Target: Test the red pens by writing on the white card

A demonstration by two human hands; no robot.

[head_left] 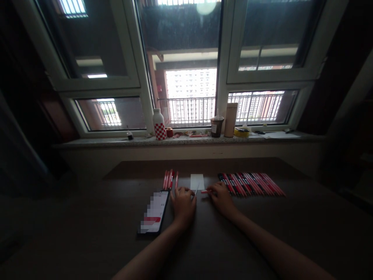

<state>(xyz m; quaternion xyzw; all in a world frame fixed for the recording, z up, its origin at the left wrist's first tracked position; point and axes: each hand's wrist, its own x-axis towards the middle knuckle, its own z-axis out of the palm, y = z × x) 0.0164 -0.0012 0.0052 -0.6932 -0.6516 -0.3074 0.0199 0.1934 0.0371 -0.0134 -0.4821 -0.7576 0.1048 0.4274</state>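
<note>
My left hand [183, 204] rests on the dark table [87, 233], fingers curled round a thin pale stick-like part [196, 190] that points up toward a small white card [197, 181]. My right hand [222, 198] lies beside it, pinching the end of a red pen [205, 191] that lies flat between the two hands. A few red pens [169, 179] lie just above my left hand. A long row of several red and dark pens [252, 184] lies to the right of my right hand.
A phone [154, 212] with a lit screen lies left of my left hand. On the window sill [116, 142] stand a red-checked bottle [159, 124], a dark cup [217, 126], a tall beige tumbler [230, 119] and a yellow tape roll [241, 132].
</note>
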